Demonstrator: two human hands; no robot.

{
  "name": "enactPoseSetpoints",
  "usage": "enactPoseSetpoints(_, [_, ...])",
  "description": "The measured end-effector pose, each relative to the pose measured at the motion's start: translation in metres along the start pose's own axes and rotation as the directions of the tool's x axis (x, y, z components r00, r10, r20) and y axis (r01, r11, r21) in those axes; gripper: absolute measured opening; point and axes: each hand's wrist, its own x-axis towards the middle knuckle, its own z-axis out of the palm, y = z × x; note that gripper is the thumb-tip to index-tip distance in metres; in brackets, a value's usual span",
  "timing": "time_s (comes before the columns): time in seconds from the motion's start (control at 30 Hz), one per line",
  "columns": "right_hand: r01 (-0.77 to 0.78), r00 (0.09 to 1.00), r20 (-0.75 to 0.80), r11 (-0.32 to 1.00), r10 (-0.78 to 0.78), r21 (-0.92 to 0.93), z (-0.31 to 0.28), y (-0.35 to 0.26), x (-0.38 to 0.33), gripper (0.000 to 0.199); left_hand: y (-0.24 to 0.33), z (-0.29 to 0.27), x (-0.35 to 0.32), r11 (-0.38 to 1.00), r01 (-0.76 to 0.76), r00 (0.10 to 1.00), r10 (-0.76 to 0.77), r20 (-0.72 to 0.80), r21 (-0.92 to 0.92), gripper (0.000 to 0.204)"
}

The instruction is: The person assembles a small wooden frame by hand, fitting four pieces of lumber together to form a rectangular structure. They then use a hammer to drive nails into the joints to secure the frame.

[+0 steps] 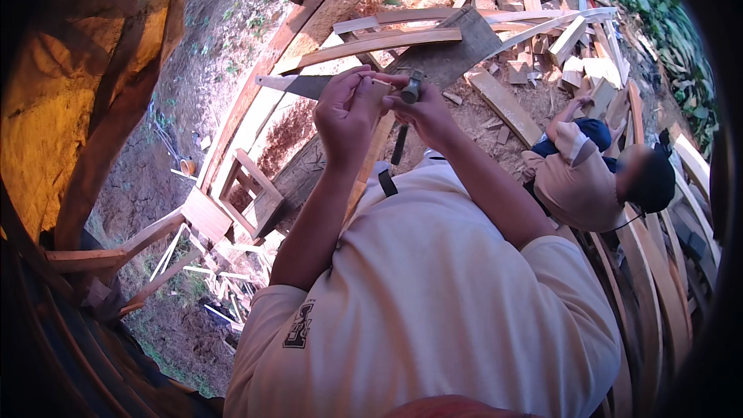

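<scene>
While both hands meet in front of the chest, the left hand (346,112) closes its fingers around a short wooden strip (377,128) that slants down toward the pale shirt (433,294). Touching that strip's upper end, the right hand (424,112) grips a dark hammer (409,101), head up, handle hanging below. Just beyond the strip lies a handsaw (298,83) on curved planks (371,42). Right of the strip, another person (588,174) crouches among scrap boards (542,23).

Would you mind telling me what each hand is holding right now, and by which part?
The right hand grips a hammer high on its handle, just under the head. The left hand pinches a small wooden piece at its near end.
</scene>
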Motion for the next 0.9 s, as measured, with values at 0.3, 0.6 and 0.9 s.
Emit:
enactPoseSetpoints(0.3, [-0.050, 0.999, -0.009, 0.992, 0.052, 0.114, -0.003, 0.005, 0.003, 0.046, 0.013, 0.004, -0.002, 0.992, 0.099, 0.992, -0.093, -0.083, 0.083, 0.020])
enactPoseSetpoints(0.6, [-0.086, 0.994, -0.055, 0.995, 0.089, 0.052, 0.009, -0.006, 0.004, 0.041, 0.005, -0.002, 0.003, 0.986, 0.167, 0.984, -0.165, -0.061, 0.017, 0.021])
enactPoseSetpoints(0.9, [-0.112, 0.988, -0.098, 0.993, 0.116, 0.047, 0.008, -0.005, 0.007, 0.037, 0.003, -0.001, 0.007, 0.988, 0.035, 0.999, -0.036, 0.001, -0.150, 0.014])
